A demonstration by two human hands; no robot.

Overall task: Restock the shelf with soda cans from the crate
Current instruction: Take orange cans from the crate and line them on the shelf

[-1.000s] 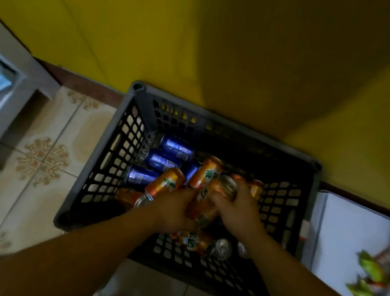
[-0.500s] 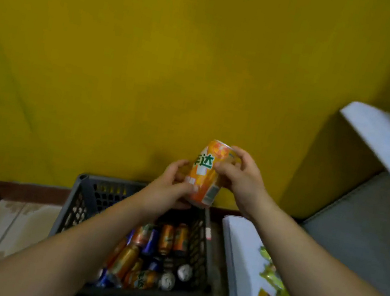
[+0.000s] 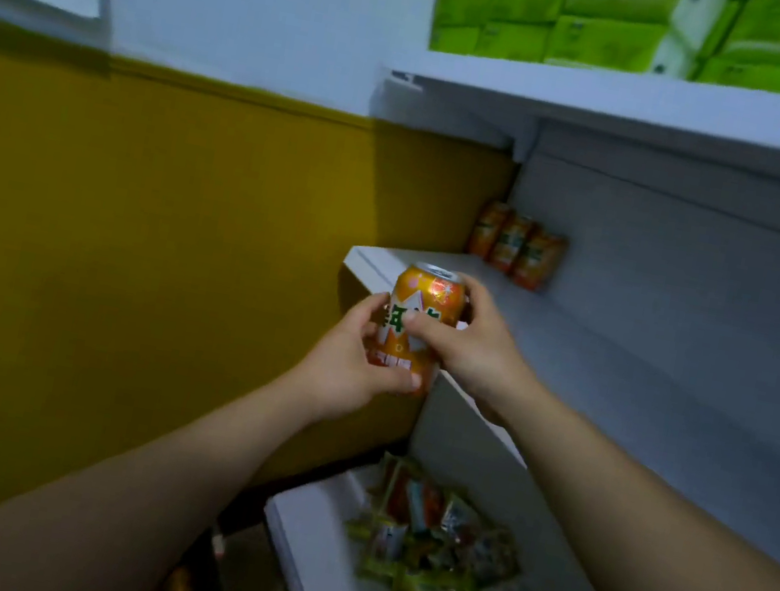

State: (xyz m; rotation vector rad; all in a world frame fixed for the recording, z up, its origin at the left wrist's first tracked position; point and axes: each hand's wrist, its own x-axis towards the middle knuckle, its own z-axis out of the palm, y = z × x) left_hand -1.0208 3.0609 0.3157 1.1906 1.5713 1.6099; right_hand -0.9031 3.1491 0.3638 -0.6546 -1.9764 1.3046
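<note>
To your left, the yellow wall [image 3: 129, 223] runs flat up to the end of the shelving. Your left hand [image 3: 354, 367] cups the lower part of the orange soda can [image 3: 417, 321], with fingers curled under its base and the thumb on the label. You hold the can upright in the air at the front left corner of the middle shelf [image 3: 621, 388]. Its base hangs below the shelf's front edge and its top rises above it. Your right hand [image 3: 467, 350] grips the upper half of the can from the right, thumb across the label and fingers wrapped behind. That wrist crosses the front edge.

Three orange cans [image 3: 516, 249] stand in a row in the back left corner, well apart from the held can. A broad stretch of grey board shows between them and the front edge, running on to the right. The upper shelf [image 3: 671, 105] overhangs this bay and carries green packs [image 3: 634, 20]. On the lower shelf [image 3: 308, 541], blurred snack packets [image 3: 439, 538] are piled.
</note>
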